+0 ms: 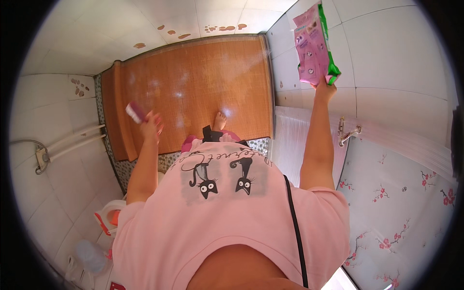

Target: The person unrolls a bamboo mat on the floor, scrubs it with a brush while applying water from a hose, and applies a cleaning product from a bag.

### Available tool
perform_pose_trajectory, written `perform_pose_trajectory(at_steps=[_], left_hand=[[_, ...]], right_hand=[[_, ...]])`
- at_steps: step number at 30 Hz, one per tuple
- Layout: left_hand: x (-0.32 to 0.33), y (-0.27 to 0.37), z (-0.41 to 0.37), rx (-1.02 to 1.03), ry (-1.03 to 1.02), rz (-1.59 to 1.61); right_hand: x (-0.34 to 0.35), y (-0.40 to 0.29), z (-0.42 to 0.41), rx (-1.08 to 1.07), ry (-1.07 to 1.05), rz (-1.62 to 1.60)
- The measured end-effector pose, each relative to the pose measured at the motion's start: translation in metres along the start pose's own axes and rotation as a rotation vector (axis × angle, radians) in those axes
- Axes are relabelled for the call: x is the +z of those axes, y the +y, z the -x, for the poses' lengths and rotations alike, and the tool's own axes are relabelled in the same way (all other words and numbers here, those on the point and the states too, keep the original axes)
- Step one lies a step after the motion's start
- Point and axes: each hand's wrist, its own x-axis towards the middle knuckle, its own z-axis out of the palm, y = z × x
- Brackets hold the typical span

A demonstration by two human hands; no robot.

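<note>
My left hand (151,125) is at the left, over the orange-brown mat, its fingers around one end of a purple brush with pale bristles (136,112). At the upper right my right hand (326,90) grips the lower end of a pink and green plastic packet (313,47), which is raised in front of the tiled wall and bears writing. The orange-brown mat (217,72) lies on the floor before me, and my bare foot (220,121) rests on its near edge.
White tiled walls (395,54) with brown patches surround the mat. A door with a metal handle (349,134) and floral covering is at the right. Pipes (76,143) run along the left wall. A white and orange container (112,215) and a bluish plastic item (90,253) sit at the lower left.
</note>
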Motion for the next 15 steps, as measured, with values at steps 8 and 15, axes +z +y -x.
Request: perform_pose_trajectory(at_steps=[8,15], left_hand=[[-0.102,-0.071,0.028,-0.157,0.29,-0.092],[-0.07,-0.057,0.031,-0.089,0.085,-0.233]], right_hand=[[-0.027,0.015,-0.03,-0.03,-0.037,0.052],[-0.133,0.039,0.039,-0.028,0.0,0.2]])
